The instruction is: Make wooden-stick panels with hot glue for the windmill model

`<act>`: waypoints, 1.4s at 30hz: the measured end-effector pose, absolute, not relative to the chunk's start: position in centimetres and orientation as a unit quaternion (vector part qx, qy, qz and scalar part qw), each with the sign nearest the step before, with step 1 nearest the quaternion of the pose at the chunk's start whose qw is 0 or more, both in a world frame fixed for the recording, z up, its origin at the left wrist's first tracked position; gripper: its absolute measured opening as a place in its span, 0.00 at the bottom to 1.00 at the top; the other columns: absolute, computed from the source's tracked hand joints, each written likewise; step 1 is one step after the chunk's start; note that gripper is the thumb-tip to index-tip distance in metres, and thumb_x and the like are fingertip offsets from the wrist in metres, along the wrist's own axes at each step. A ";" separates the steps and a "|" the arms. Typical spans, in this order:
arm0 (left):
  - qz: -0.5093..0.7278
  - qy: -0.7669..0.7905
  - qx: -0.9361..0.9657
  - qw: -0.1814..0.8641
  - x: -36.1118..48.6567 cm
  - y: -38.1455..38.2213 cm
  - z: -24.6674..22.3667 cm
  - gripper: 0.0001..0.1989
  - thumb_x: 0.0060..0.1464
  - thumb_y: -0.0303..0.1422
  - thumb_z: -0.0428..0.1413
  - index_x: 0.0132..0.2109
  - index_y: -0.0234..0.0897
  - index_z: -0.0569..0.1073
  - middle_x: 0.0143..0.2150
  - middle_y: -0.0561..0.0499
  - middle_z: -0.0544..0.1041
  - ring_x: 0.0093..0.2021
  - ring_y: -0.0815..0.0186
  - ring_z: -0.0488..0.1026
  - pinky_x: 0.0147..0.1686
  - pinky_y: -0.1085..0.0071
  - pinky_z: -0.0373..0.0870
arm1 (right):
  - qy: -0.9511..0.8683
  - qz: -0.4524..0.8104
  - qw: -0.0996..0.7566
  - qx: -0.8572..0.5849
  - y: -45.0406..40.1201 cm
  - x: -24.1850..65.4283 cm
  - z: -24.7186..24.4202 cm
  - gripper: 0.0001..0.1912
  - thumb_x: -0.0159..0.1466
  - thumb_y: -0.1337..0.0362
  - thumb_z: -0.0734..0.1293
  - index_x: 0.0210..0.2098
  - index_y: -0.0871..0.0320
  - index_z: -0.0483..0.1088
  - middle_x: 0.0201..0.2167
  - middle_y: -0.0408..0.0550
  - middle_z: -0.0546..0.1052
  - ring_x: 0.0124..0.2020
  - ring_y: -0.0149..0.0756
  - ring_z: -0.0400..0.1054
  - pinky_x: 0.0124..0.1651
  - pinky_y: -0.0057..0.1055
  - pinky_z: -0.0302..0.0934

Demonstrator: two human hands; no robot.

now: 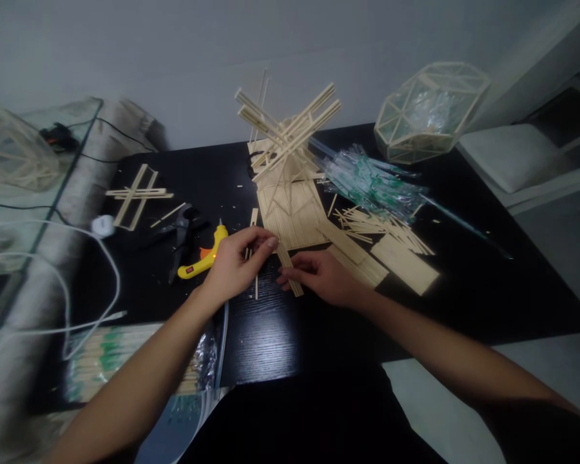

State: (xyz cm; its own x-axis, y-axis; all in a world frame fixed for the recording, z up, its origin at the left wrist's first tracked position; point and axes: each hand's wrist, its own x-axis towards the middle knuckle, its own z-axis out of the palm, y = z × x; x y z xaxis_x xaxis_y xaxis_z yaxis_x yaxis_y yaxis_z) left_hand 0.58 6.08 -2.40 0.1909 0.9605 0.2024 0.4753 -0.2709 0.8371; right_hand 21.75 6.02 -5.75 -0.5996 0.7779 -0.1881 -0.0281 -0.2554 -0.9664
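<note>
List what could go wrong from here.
The left hand is right beside the glue gun; if its nozzle is hot, a slip could burn.
The narrow strip between left and right hands might bend or split if squeezed unevenly.
The crossed sticks jut up just beyond the hands and could get knocked.

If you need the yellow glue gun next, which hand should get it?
Probably your left hand. The glue gun lies right beside it, while your right hand is farther away, across the wooden strip.
</note>
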 end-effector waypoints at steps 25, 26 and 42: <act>0.323 0.509 0.692 0.398 0.2 6.2 -2.7 0.16 0.66 0.42 0.59 0.33 0.36 0.76 0.26 0.54 0.72 0.28 0.70 0.66 0.28 0.72 0.62 | -0.582 0.692 0.267 -0.333 5.6 21.9 -6.1 0.21 0.65 0.45 0.74 0.35 0.59 0.79 0.34 0.50 0.85 0.35 0.38 0.81 0.42 0.34 0.72; 0.320 0.507 0.694 0.399 0.2 6.2 -2.7 0.16 0.66 0.42 0.59 0.34 0.36 0.77 0.27 0.54 0.73 0.28 0.70 0.67 0.28 0.72 0.62 | -0.582 0.692 0.268 -0.333 5.5 21.8 -6.1 0.21 0.65 0.45 0.74 0.35 0.59 0.79 0.34 0.51 0.85 0.35 0.38 0.81 0.42 0.34 0.72; 0.386 0.526 0.651 0.388 0.4 6.3 -2.0 0.20 0.62 0.46 0.63 0.28 0.36 0.74 0.22 0.55 0.71 0.23 0.71 0.64 0.23 0.74 0.59 | -0.590 0.690 0.258 -0.330 5.6 21.9 -5.9 0.20 0.66 0.47 0.74 0.35 0.59 0.80 0.33 0.50 0.85 0.34 0.36 0.80 0.40 0.32 0.72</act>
State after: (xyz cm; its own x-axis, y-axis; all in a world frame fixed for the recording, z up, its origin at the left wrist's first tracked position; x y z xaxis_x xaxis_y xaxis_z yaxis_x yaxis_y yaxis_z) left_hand 0.42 6.33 -1.95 0.1479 0.9846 0.0937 0.3851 -0.1446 0.9115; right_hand 21.88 5.63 -5.94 -0.6490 0.7458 -0.1503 0.0332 -0.1697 -0.9849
